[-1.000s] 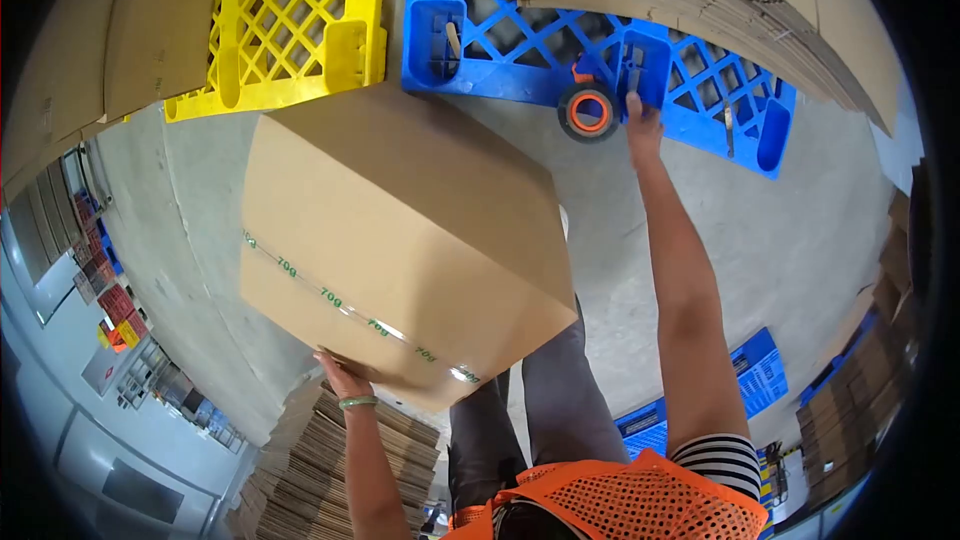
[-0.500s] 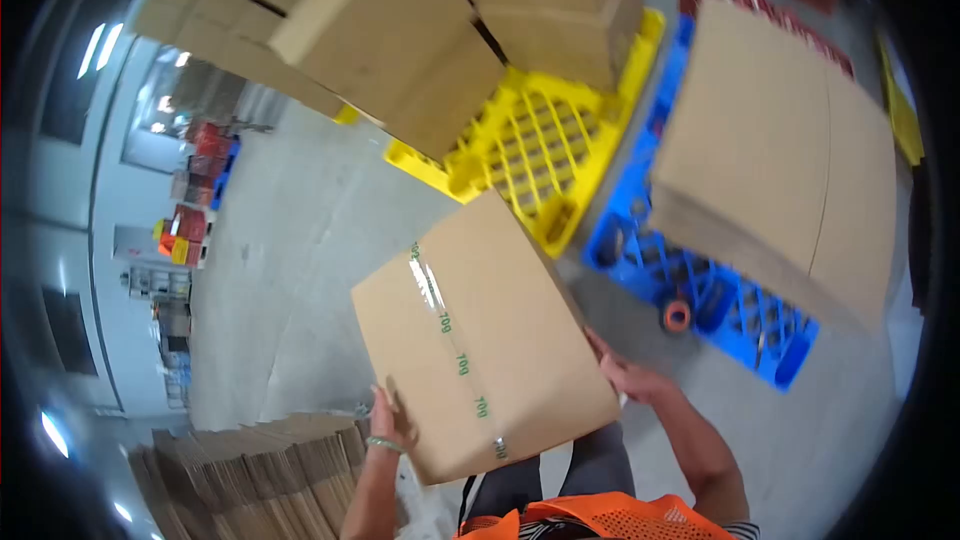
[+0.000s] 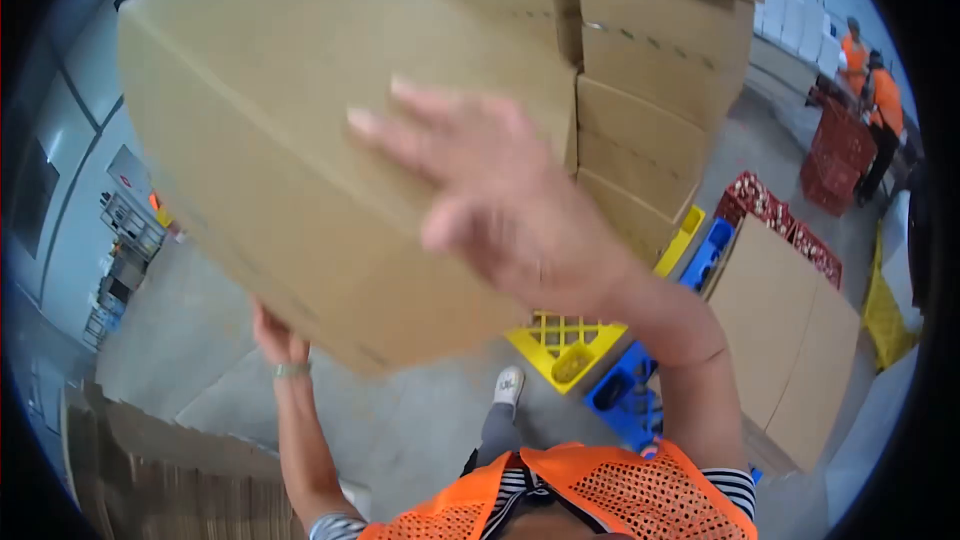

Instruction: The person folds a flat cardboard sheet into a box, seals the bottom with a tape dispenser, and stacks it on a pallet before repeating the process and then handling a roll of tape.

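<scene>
A large cardboard box (image 3: 290,140) is raised high in front of me, tilted and slightly blurred. My left hand (image 3: 280,335), with a bracelet at its wrist, supports the box from below at its lower left edge; part of its fingers is hidden behind the cardboard. My right hand (image 3: 480,185) is in front of the near side of the box with its fingers spread. Whether its palm touches the cardboard cannot be told. Behind the raised box stands a tall stack of taped cardboard boxes (image 3: 645,55) on a yellow pallet (image 3: 600,340).
Right of the stack, flat cardboard (image 3: 770,310) lies over a blue pallet (image 3: 625,405). Red crates (image 3: 755,198) stand behind it. Two people in orange vests (image 3: 885,100) are at the far right. Folded cardboard sheets (image 3: 170,475) stand at the lower left.
The box has risen from waist height to high in front of me and turned. My right hand has left its right edge and spread before it. The view has tilted up, showing the people.
</scene>
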Demonstrator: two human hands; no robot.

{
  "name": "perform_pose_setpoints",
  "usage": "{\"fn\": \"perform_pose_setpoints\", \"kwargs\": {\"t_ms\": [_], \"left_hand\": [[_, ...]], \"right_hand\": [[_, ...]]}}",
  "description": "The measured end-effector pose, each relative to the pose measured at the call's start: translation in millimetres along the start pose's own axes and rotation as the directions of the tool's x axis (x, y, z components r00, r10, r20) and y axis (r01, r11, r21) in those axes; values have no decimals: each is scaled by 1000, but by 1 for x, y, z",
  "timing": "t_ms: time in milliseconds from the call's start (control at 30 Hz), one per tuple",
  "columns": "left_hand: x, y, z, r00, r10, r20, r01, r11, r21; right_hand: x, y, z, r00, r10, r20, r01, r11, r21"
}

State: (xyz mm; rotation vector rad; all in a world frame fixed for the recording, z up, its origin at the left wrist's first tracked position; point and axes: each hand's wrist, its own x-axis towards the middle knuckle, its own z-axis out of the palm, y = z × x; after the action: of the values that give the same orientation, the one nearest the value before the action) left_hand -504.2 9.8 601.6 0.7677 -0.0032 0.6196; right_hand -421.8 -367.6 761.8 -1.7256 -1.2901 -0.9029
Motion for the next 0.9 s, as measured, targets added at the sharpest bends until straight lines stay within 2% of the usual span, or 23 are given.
{"fn": "perform_pose_setpoints", "kwargs": {"t_ms": [33,67,133,200,233,300,333,400,433,467,500,533,600,667,700,767,833,867,900], "left_hand": [[52,-20,7,995,-15,102,22,998,-62],[106,-41,13,978,-21,208,48,991,-123],[204,-91,41,974,-43,223,92,972,-216],[277,-142,73,974,-116,195,166,950,-265],[309,-173,81,969,-133,206,189,941,-280],[366,-232,87,946,-261,193,297,935,-191],[386,-262,86,940,-285,187,321,925,-204],[403,-310,76,842,-540,20,539,836,-102],[406,-325,66,778,-621,-93,627,777,59],[406,-339,55,769,-632,-95,638,767,59],[409,-356,43,812,-582,-46,583,808,83],[415,-369,39,850,-527,18,523,846,106],[420,-365,40,830,-556,43,548,828,116],[434,-357,48,825,-562,-52,565,822,73],[443,-360,48,812,-582,-41,583,806,98],[458,-368,43,845,-523,114,470,827,309],[493,-382,-9,726,-622,294,531,778,336],[455,-350,21,811,-528,252,369,795,481],[451,-348,9,818,-554,156,417,758,502]], "right_hand": [[35,17,4,997,-60,-48,56,996,-72],[72,30,5,989,-133,-68,133,991,-11],[129,67,11,974,-209,-83,212,977,23],[169,109,20,988,77,130,-80,997,21],[182,135,27,986,90,138,-90,996,-6],[202,194,49,985,48,163,-21,986,-164],[210,220,60,981,71,181,-38,984,-176],[210,261,83,861,328,388,-235,934,-267],[196,284,100,851,346,395,-251,929,-272],[174,309,120,915,227,333,-67,900,-430],[160,327,133,954,87,288,103,805,-584],[157,340,142,955,99,278,92,795,-599],[151,353,156,972,33,234,117,794,-597],[149,360,161,973,59,223,92,786,-612],[146,363,166,982,76,172,22,861,-508],[120,358,174,993,122,0,-115,938,-328],[56,342,181,955,295,-20,-293,936,-195],[11,336,179,952,303,36,-297,948,-115],[-47,328,178,873,459,167,-460,887,-36]]}}
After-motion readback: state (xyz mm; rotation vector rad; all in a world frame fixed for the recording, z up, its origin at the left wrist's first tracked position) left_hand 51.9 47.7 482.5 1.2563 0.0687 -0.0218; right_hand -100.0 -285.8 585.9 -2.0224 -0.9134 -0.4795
